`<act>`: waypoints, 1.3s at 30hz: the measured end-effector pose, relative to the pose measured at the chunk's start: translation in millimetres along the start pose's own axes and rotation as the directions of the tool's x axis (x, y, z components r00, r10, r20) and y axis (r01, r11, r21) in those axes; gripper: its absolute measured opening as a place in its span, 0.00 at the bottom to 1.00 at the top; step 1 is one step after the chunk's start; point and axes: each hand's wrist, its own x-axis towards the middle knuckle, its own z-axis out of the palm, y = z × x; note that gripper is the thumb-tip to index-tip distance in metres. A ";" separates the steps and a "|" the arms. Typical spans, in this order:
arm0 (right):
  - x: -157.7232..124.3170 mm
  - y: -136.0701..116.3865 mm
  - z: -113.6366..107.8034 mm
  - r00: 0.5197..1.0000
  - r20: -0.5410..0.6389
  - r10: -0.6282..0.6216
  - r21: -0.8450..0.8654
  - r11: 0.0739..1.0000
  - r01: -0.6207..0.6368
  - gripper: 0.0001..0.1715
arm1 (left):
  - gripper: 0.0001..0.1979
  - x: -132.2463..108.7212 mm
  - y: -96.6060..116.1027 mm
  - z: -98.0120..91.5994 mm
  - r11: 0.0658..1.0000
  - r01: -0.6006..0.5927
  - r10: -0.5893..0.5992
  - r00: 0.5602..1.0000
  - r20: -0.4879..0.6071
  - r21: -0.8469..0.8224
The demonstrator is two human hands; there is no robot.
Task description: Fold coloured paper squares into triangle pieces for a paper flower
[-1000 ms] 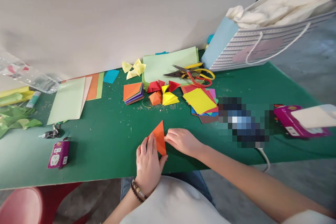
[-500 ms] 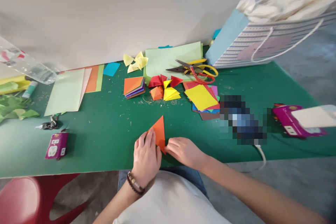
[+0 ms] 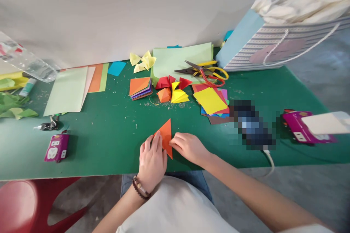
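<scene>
A folded orange sheet of paper (image 3: 166, 139), shaped like a triangle, lies on the green table in front of me. My left hand (image 3: 153, 154) rests over its left side and holds it down, hiding that part. With fingers curled together, my right hand (image 3: 189, 148) has its fingertips at the sheet's right edge, about midway along. Just beyond are folded paper pieces: orange (image 3: 164, 95), yellow (image 3: 179, 95) and red (image 3: 165, 82). A stack of coloured paper (image 3: 140, 87) sits left of them, and loose squares with a yellow one on top (image 3: 210, 101) lie to the right.
Scissors (image 3: 212, 74) and pliers (image 3: 188, 71) lie on pale green paper (image 3: 175, 58) at the back. A striped gift bag (image 3: 273, 47) stands far right, near a purple box (image 3: 296, 125) and a blurred-out device (image 3: 253, 125). Leftward are a purple box (image 3: 57, 147), keys (image 3: 50, 123) and a plastic bottle (image 3: 35, 63).
My right hand has slid away from me along the sheet's right edge, from the near corner to about the middle. My left hand stays on the paper. The view has shifted slightly.
</scene>
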 end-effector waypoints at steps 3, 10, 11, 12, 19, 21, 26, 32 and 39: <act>-9.0 -8.8 5.7 0.998 0.043 -0.044 -0.005 0.999 0.044 0.17 | 0.23 -1.1 1.1 2.3 1.000 -0.003 0.003 1.000 -0.008 -0.003; -15.4 -12.7 -1.6 0.990 -0.028 0.139 0.198 0.971 -0.131 0.07 | 0.23 -1.5 0.6 5.9 1.000 0.003 -0.003 1.000 -0.028 0.008; -14.2 -10.8 -2.2 0.985 -0.059 0.160 0.181 0.972 -0.148 0.06 | 0.23 -1.5 0.4 6.3 1.000 0.004 -0.004 1.000 -0.026 0.007; -13.2 -9.2 -2.1 0.981 -0.080 0.176 0.161 0.974 -0.161 0.07 | 0.23 -1.5 0.3 6.5 1.000 0.003 -0.003 1.000 -0.023 0.005; -9.4 -6.3 3.6 0.960 -0.146 0.239 0.090 0.970 -0.227 0.10 | 0.24 -2.0 -0.2 7.6 1.000 0.001 -0.002 1.000 -0.011 -0.010; -5.4 -3.3 4.7 0.951 -0.168 0.259 0.080 0.965 -0.249 0.10 | 0.24 -2.0 -0.5 8.0 1.000 0.001 -0.001 1.000 -0.007 -0.017; 10.6 10.5 7.4 0.927 -0.235 0.291 0.080 0.957 -0.280 0.10 | 0.24 -1.7 -0.9 8.1 1.000 0.004 -0.004 1.000 0.001 -0.031; 33.0 29.4 8.8 0.903 -0.298 0.309 0.067 0.951 -0.303 0.10 | 0.24 -1.4 -1.0 6.9 0.999 0.001 -0.001 1.000 0.005 -0.049; 48.8 44.0 7.7 0.876 -0.339 0.344 0.064 0.937 -0.343 0.11 | 0.24 -1.9 -1.7 6.2 0.998 0.014 -0.013 1.000 0.006 -0.069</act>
